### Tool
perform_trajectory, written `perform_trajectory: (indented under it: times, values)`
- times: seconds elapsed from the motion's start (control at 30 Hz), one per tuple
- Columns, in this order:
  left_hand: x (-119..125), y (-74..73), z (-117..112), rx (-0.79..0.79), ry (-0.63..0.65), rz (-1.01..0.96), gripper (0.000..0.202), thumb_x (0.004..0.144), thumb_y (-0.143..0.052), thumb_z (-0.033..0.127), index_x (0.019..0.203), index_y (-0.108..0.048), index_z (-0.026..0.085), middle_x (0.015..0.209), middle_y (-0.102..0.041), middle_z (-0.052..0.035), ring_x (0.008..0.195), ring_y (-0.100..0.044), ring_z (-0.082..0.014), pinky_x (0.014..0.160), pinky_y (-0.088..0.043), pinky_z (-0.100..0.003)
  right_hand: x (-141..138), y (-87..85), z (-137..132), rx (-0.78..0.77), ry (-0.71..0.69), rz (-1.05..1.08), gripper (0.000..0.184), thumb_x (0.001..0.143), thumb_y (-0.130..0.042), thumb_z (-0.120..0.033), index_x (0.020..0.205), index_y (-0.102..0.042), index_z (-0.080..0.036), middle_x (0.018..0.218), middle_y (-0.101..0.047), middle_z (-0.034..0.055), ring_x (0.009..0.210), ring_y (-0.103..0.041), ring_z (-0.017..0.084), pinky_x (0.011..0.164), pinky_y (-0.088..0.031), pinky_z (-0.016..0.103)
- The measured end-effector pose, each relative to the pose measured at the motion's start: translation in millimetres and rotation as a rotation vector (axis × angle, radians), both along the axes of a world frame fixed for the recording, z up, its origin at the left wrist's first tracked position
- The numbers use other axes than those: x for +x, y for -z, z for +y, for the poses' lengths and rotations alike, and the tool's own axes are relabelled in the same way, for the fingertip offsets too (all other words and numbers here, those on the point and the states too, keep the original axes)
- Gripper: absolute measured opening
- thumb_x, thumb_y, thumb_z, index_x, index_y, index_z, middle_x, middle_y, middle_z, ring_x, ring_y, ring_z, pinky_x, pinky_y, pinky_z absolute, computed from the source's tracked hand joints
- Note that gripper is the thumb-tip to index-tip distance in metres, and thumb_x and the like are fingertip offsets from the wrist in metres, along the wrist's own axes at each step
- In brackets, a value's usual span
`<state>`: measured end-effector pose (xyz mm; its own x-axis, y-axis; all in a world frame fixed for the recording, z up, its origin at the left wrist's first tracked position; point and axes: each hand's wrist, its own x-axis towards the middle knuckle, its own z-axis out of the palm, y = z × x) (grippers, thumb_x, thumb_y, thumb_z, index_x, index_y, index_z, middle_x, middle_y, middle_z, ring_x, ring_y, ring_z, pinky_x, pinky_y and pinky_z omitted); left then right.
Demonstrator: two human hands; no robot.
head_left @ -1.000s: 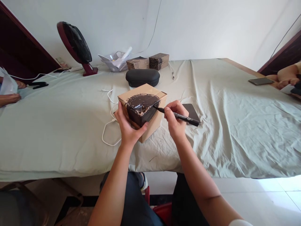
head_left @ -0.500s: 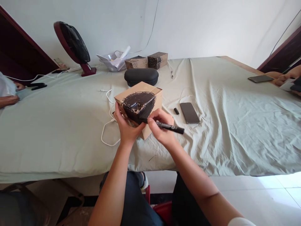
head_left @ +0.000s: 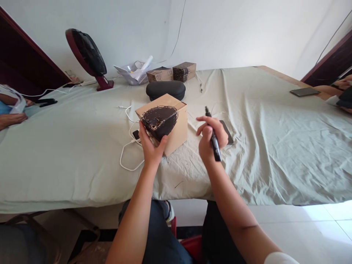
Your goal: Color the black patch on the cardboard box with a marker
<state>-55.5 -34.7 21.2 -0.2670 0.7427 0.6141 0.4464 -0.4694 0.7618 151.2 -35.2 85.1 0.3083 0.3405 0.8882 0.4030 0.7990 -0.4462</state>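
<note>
over cloth, right hand (head_left: 210,141) grips marker (head_left: 213,140).

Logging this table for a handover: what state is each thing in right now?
Brown cardboard box with black-inked patch: tilted on the pale sheet, gripped by left hand.
Black marker pen: in right hand, tip up, off the box.
Black oval zip case: shut.
Dark red desk fan: upright; cannot tell whether it is spinning.
Black phone: lying flat, partly hidden by right hand.
</note>
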Motion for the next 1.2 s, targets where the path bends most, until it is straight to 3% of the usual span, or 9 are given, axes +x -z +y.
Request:
perform_trajectory:
  times: [0.13, 0.27, 0.4, 0.63, 0.9, 1.0, 1.07, 1.13, 1.2]
  values:
    - [6.5, 11.3, 11.1, -0.047, -0.010, -0.009, 0.091, 0.096, -0.069, 0.056, 0.168, -0.026, 0.021, 0.168, -0.036, -0.0230, 0.158, -0.039, -0.0341, 0.131, -0.032, -0.052, 39.7, 19.9, 32.0, -0.500, 0.180, -0.221, 0.015, 0.097, -0.055, -0.022, 0.108, -0.065, -0.023, 0.097, -0.071, 0.0056, 0.089, -0.064, 0.023, 0.086, -0.049, 0.040]
    - [16.3, 19.0, 17.8, -0.054, -0.044, 0.027, 0.089, 0.095, -0.070, 0.054, 0.166, -0.031, 0.017, 0.167, -0.039, -0.0250, 0.157, -0.039, -0.0343, 0.132, -0.031, -0.050, 56.3, 43.4, 45.4, -1.059, 0.337, -0.520, 0.038, 0.083, -0.062, -0.013, 0.120, -0.062, -0.021, 0.118, -0.070, 0.0131, 0.108, -0.058, 0.034, 0.092, -0.043, 0.047]
    - [21.0, 23.0, 20.0, -0.067, -0.060, 0.036, 0.087, 0.094, -0.072, 0.052, 0.164, -0.035, 0.016, 0.164, -0.041, -0.0267, 0.153, -0.044, -0.0358, 0.129, -0.035, -0.051, 55.1, 55.5, 48.6, -1.214, 0.331, -0.628, 0.045, 0.085, -0.063, -0.010, 0.128, -0.059, -0.020, 0.127, -0.063, 0.0158, 0.109, -0.056, 0.033, 0.089, -0.042, 0.041]
    - [18.1, 28.0, 20.4, -0.108, -0.076, 0.041, 0.091, 0.090, -0.075, 0.042, 0.167, -0.031, 0.018, 0.157, -0.048, -0.0241, 0.143, -0.053, -0.0338, 0.125, -0.040, -0.052, 53.2, 69.9, 60.2, -1.225, 0.289, -0.533, 0.044, 0.087, -0.066, -0.010, 0.128, -0.058, -0.020, 0.132, -0.052, 0.0129, 0.079, -0.054, 0.017, 0.066, -0.034, 0.028]
    - [15.5, 19.2, 17.4, -0.197, -0.021, 0.038, 0.088, 0.087, -0.074, 0.034, 0.165, -0.035, 0.020, 0.159, -0.051, -0.0205, 0.147, -0.052, -0.0339, 0.127, -0.038, -0.050, 54.1, 79.8, 73.4, -1.107, 0.320, -0.352, 0.021, 0.090, -0.058, -0.012, 0.108, -0.062, -0.022, 0.109, -0.063, 0.0051, 0.082, -0.057, 0.017, 0.070, -0.038, 0.027]
    - [19.1, 11.6, 12.8, -0.240, -0.015, 0.054, 0.084, 0.089, -0.071, 0.035, 0.165, -0.037, 0.022, 0.157, -0.054, -0.0193, 0.148, -0.051, -0.0341, 0.126, -0.038, -0.050, 50.7, 66.5, 60.2, -0.890, 0.209, -0.266, 0.011, 0.097, -0.056, -0.024, 0.106, -0.060, -0.021, 0.099, -0.066, 0.0032, 0.081, -0.059, 0.016, 0.072, -0.044, 0.027]
    - [25.2, 5.7, 5.5, -0.164, -0.158, 0.049, 0.088, 0.087, -0.074, 0.039, 0.164, -0.036, 0.019, 0.153, -0.052, -0.0227, 0.144, -0.050, -0.0360, 0.122, -0.041, -0.052, 42.4, 53.1, 45.4, -0.597, 0.067, -0.102, 0.012, 0.097, -0.060, -0.033, 0.102, -0.059, -0.022, 0.088, -0.067, 0.0006, 0.071, -0.057, 0.014, 0.070, -0.047, 0.028]
    - [33.8, -1.2, -6.1, -0.017, -0.332, 0.013, 0.087, 0.086, -0.077, 0.045, 0.160, -0.041, 0.014, 0.142, -0.053, -0.0237, 0.133, -0.054, -0.0355, 0.112, -0.049, -0.052, 28.2, 38.1, 28.1, -0.339, -0.027, 0.017, 0.012, 0.094, -0.065, -0.033, 0.097, -0.058, -0.023, 0.095, -0.071, 0.0017, 0.067, -0.057, 0.013, 0.068, -0.049, 0.028]
    - [43.4, -8.6, -20.4, 0.105, -0.285, -0.039, 0.067, 0.092, -0.072, 0.050, 0.147, -0.054, 0.015, 0.116, -0.062, -0.0147, 0.108, -0.062, -0.0277, 0.099, -0.055, -0.044, 9.9, 24.4, 11.5, -0.212, -0.173, -0.038, 0.009, 0.094, -0.066, -0.028, 0.096, -0.058, -0.025, 0.101, -0.073, 0.0031, 0.068, -0.059, 0.012, 0.068, -0.051, 0.028]
